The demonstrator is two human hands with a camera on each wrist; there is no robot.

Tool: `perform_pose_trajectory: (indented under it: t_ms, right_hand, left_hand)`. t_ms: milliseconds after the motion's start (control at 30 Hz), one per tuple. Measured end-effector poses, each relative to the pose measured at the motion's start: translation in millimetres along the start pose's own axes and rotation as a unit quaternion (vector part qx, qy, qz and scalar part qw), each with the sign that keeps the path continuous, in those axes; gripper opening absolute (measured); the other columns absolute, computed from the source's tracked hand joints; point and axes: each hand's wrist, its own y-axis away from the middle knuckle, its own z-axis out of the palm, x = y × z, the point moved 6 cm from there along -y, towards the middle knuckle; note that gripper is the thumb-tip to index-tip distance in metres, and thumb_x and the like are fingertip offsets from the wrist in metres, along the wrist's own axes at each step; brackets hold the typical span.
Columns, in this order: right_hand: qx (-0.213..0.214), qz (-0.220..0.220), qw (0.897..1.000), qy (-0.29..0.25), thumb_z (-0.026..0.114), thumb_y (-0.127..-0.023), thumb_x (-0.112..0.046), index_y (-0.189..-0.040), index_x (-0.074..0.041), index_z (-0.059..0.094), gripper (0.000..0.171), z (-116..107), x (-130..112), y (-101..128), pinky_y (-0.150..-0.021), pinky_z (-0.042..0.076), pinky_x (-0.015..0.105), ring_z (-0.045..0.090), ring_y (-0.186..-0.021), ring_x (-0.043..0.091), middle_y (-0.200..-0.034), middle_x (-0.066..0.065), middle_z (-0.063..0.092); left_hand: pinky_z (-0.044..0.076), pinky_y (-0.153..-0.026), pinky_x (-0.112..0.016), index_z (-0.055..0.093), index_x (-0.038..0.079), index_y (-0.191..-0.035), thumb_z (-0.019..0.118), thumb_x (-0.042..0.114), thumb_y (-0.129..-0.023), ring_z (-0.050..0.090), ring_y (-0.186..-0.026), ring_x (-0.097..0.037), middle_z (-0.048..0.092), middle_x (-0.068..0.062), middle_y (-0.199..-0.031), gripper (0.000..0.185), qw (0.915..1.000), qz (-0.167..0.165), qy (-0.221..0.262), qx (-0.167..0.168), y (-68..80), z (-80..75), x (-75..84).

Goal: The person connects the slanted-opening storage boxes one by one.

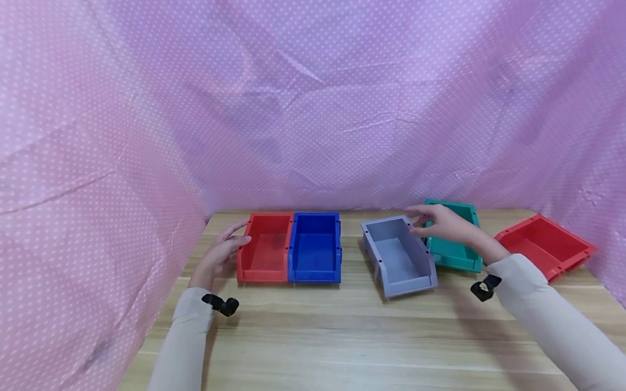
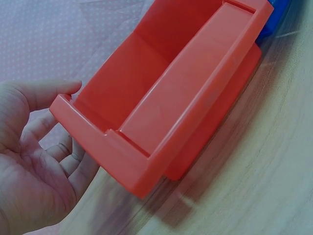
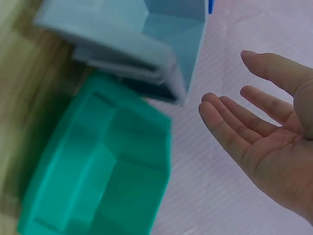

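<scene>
My left hand (image 1: pixel 226 249) (image 2: pixel 36 156) lies open against the left outer wall of a red bin (image 1: pixel 264 248) (image 2: pixel 171 93), fingers straight along it. A blue bin (image 1: pixel 315 247) stands flush against that red bin's right side. My right hand (image 1: pixel 440 222) (image 3: pixel 264 132) hovers open, palm showing, over the far right corner of a grey bin (image 1: pixel 398 256) (image 3: pixel 142 34), beside a teal bin (image 1: pixel 453 239) (image 3: pixel 107 166). It holds nothing; whether it touches the grey bin is unclear.
A second red bin (image 1: pixel 546 245) sits angled at the far right of the wooden table (image 1: pixel 351 345). Pink dotted cloth (image 1: pixel 309 102) walls the table on the left, back and right. Small black wrist cameras (image 1: pixel 220 304) hang at both sleeves.
</scene>
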Motion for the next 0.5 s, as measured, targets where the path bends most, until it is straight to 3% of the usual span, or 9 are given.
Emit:
perform_pose_trajectory:
  t_ms: [267,400,500]
  right_hand:
    - [-0.008,0.011,1.000,-0.028,0.070,-0.096,-0.009,-0.143,0.010,0.049,0.055,3,29,16,-0.090,0.060,0.034,0.068,-0.109,0.036,-0.126,0.030,0.065]
    - [-0.016,0.012,0.998,-0.064,0.069,-0.097,-0.009,-0.145,0.010,0.047,0.056,7,39,19,-0.084,0.060,0.028,0.070,-0.104,0.031,-0.128,0.030,0.063]
    - [-0.024,0.017,0.995,-0.092,0.067,-0.098,-0.010,-0.148,0.008,0.044,0.058,11,45,20,-0.082,0.061,0.031,0.071,-0.101,0.026,-0.134,0.032,0.059]
  left_hand:
    - [0.059,-0.085,-0.028,0.030,0.022,-0.162,0.061,0.022,-0.102,0.064,-0.114,-0.024,0.047,-0.028,-0.149,0.067,0.9999,0.004,-0.009,-0.006,5.8,1.9,2.3]
    - [0.058,-0.088,-0.027,0.029,0.023,-0.162,0.060,0.023,-0.103,0.062,-0.117,-0.026,0.046,-0.027,-0.151,0.067,0.9999,0.000,-0.012,-0.003,6.5,2.5,0.3]
    - [0.056,-0.087,-0.025,0.031,0.026,-0.161,0.060,0.026,-0.103,0.060,-0.118,-0.024,0.046,-0.025,-0.152,0.066,0.9998,0.000,-0.017,0.005,4.5,2.4,-3.2]
